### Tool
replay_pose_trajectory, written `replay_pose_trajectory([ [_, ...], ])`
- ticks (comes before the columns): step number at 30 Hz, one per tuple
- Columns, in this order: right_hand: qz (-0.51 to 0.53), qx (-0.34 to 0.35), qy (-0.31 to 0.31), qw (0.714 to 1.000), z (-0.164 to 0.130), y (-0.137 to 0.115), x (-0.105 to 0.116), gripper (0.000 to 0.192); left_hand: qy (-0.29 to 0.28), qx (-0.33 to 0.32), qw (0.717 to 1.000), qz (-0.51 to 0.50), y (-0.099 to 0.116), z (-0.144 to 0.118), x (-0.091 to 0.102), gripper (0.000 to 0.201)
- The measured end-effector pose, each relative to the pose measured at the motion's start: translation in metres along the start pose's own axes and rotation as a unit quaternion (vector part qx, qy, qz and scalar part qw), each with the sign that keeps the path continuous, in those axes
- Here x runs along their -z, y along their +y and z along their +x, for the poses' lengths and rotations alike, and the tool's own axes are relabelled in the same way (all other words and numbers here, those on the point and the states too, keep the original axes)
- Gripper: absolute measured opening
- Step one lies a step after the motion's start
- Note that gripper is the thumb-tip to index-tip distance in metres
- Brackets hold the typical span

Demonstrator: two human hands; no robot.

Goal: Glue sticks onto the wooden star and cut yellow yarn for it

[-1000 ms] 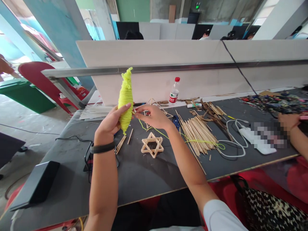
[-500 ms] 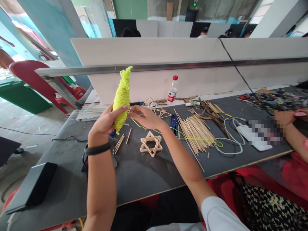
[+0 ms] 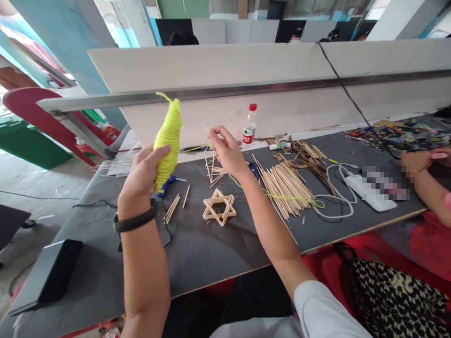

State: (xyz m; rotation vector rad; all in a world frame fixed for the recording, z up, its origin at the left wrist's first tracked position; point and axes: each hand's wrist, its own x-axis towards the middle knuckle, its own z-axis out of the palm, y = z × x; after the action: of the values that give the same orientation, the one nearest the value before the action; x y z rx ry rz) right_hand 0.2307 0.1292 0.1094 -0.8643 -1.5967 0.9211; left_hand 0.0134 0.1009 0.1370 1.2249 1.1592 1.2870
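My left hand (image 3: 140, 178) grips a tall skein of neon-yellow yarn (image 3: 168, 136), held upright above the dark table (image 3: 197, 253). To its right my right hand (image 3: 225, 151) is raised, and its fingertips pinch a yellow yarn strand (image 3: 192, 149) that runs back to the skein. More loose yarn (image 3: 292, 199) trails over a pile of wooden sticks (image 3: 287, 188). A six-pointed star of sticks (image 3: 219, 207) lies flat below my right hand. Behind that hand stands a stick frame (image 3: 212, 168).
A water bottle (image 3: 249, 126) stands by the white partition (image 3: 246, 112). Blue-handled pliers (image 3: 253, 170), a white power strip and cable (image 3: 366, 196), and wood scraps (image 3: 303, 152) lie to the right. Another person's hand (image 3: 419, 162) rests at far right. A black box (image 3: 49, 277) sits near left.
My right hand has lifted up and to the right, drawing the strand out from the skein. The left hand and skein shifted slightly left and tilted.
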Motion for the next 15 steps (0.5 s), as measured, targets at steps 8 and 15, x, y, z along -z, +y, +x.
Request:
replay_pose_trajectory([
  [8, -0.032, 0.017, 0.027, 0.999, -0.009, -0.02, 0.018, 0.049, 0.011, 0.013, 0.998, -0.06, -0.009, -0.001, -0.013, 0.039],
  [15, -0.02, 0.024, 0.012, 0.999, -0.012, -0.028, 0.024, 0.043, -0.028, -0.025, 0.989, -0.141, -0.01, 0.006, -0.007, 0.045],
])
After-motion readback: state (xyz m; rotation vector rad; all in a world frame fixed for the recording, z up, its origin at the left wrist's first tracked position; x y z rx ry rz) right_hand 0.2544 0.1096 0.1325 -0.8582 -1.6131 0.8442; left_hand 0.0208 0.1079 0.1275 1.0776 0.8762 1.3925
